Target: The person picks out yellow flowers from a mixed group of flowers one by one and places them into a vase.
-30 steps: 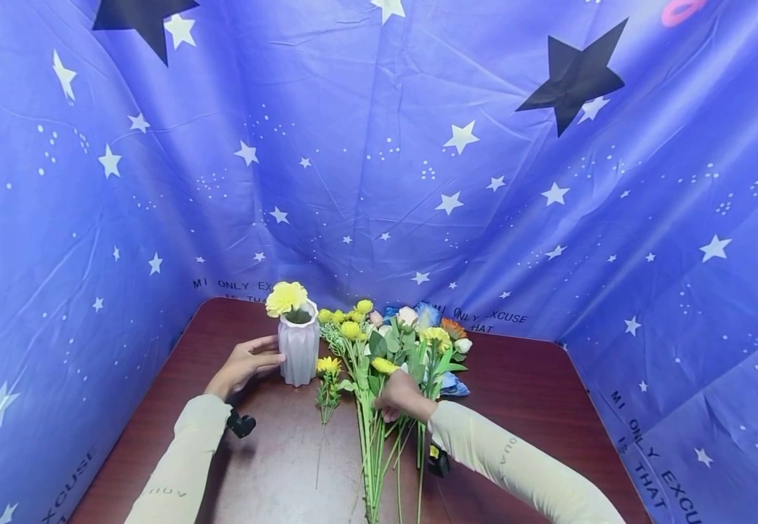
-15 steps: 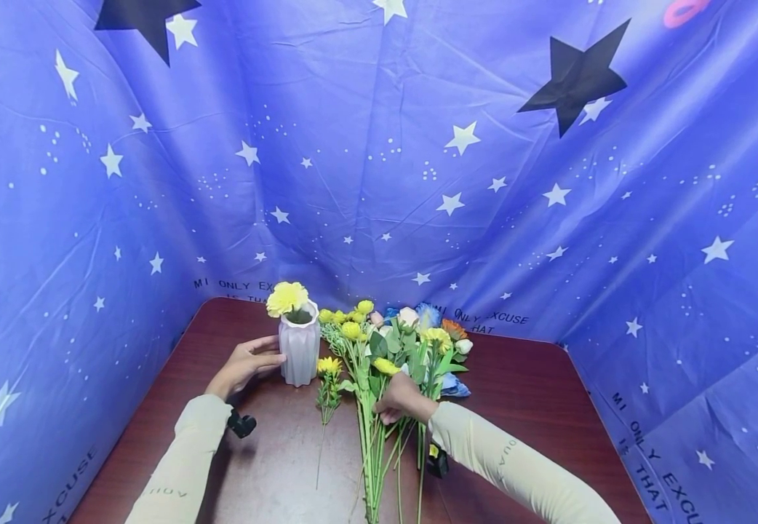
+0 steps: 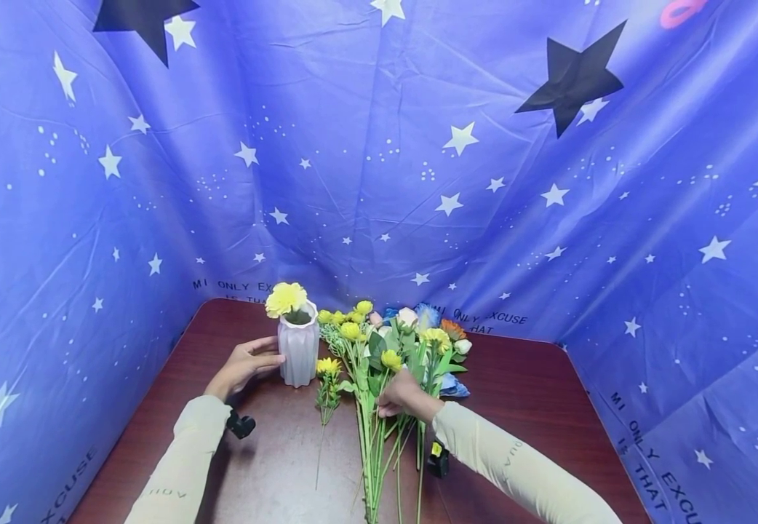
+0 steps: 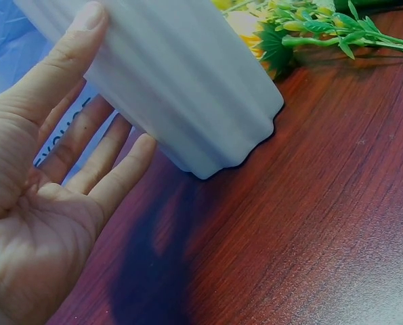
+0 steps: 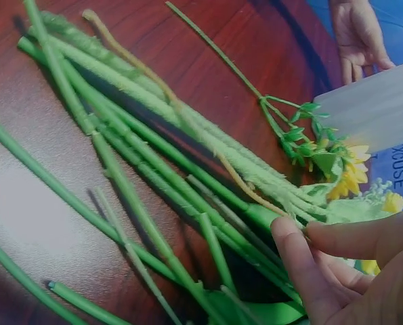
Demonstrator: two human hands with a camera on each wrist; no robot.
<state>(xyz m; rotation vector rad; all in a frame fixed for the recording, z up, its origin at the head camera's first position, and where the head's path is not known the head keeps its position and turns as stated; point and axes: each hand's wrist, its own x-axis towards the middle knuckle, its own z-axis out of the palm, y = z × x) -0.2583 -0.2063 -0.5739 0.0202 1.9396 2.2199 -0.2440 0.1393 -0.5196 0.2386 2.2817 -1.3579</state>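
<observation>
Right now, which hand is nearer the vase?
Left. The left hand touches the side of the vase. The right hand is apart from it, off to the vase's right among the green stems.

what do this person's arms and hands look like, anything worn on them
The left hand and right hand are bare, with no gloves visible. Both sleeves are long, cream and close-fitting, with dark lettering too small to read surely. A small black device, probably the wrist camera, sits at each wrist; no cables show.
</observation>
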